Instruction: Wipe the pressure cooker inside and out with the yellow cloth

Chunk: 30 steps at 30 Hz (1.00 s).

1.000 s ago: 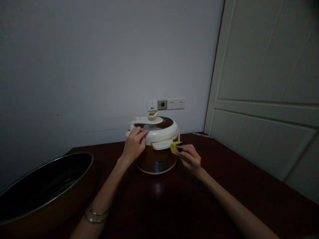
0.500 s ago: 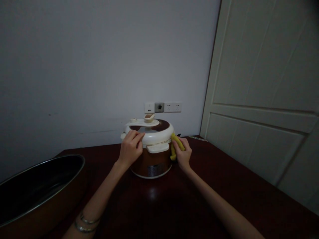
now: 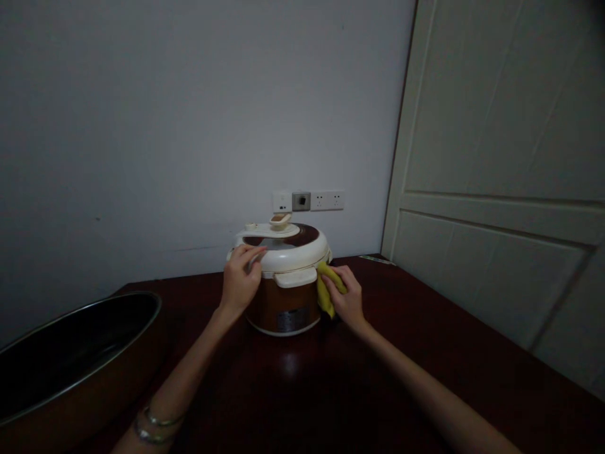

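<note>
A white-and-brown electric pressure cooker stands on a dark red table, its lid on and its handle topped by a brown inset. My left hand is at the near left of the lid's white rim, fingers stretched out and thumb apart. It seems to rest against the rim. My right hand is closed on a yellow cloth, which it presses to the cooker's right side, just below the lid and beside the white front handle.
A large dark-lined pan with a brown outside sits at the left. Behind the cooker, a switch and sockets are set in the pale wall. A panelled white door stands along the table's right side.
My right hand has brought the cloth slightly left and down along the cooker's side. My left hand has shifted a little left on the rim, its thumb now farther from the fingers.
</note>
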{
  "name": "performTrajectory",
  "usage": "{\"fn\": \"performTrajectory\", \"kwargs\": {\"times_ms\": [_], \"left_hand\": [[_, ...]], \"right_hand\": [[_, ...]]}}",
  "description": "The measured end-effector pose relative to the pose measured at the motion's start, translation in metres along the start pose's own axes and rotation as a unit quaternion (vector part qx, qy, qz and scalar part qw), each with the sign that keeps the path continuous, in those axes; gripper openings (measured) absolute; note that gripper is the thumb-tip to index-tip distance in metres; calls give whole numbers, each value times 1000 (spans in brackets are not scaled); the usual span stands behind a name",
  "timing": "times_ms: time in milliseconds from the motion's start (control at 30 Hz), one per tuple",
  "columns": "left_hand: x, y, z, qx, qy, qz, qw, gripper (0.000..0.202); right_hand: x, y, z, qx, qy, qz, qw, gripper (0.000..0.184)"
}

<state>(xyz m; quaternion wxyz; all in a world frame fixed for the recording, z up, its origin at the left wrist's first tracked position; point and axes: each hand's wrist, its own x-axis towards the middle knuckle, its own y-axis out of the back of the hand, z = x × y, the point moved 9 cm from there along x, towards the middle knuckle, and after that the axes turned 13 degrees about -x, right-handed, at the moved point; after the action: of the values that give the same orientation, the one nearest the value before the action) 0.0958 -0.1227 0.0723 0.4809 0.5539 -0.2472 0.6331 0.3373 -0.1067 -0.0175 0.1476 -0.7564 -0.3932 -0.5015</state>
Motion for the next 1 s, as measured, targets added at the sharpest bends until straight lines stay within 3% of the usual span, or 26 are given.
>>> {"fn": "performTrajectory", "kwargs": {"times_ms": [100,167,233,300,367,467,533,567,633,733,867,933,1000], "left_hand": [[-16,8,40,-9,-81,7,997,38],[-43,-5,76,-59,-181,-103,976,41],[-69,-12,89,-101,-165,-168,967,43],[-88,-14,79,-141,-46,-178,973,48],[-110,-22,61,-197,96,-211,953,66],[-148,-35,34,-328,309,-237,861,79],[-167,-34,16,-367,418,-212,803,64],[-173,-30,8,-362,451,-196,792,55],[-175,-19,-6,-332,476,-181,794,45],[-158,8,-30,-288,469,-140,823,35],[-111,67,-83,-193,446,15,874,29],[-83,96,-104,-113,395,91,907,28],[-60,113,-118,-21,342,129,930,21]], "right_hand": [[-28,-3,-21,23,24,-101,994,14],[-43,-1,-33,30,28,-141,989,21],[-51,1,-46,44,31,-160,986,25],[-55,0,-61,71,33,-176,981,21],[-59,-9,-77,104,35,-209,972,15],[-67,-28,-94,135,33,-263,955,13],[-74,-40,-99,142,33,-292,945,14],[-78,-46,-100,144,34,-306,940,15],[-86,-55,-95,149,27,-331,931,20],[-100,-60,-67,137,-36,-350,926,30],[-130,-67,-20,116,-150,-386,903,37],[-142,-72,-4,127,-200,-403,884,42],[-149,-77,4,147,-234,-411,868,46]]}}
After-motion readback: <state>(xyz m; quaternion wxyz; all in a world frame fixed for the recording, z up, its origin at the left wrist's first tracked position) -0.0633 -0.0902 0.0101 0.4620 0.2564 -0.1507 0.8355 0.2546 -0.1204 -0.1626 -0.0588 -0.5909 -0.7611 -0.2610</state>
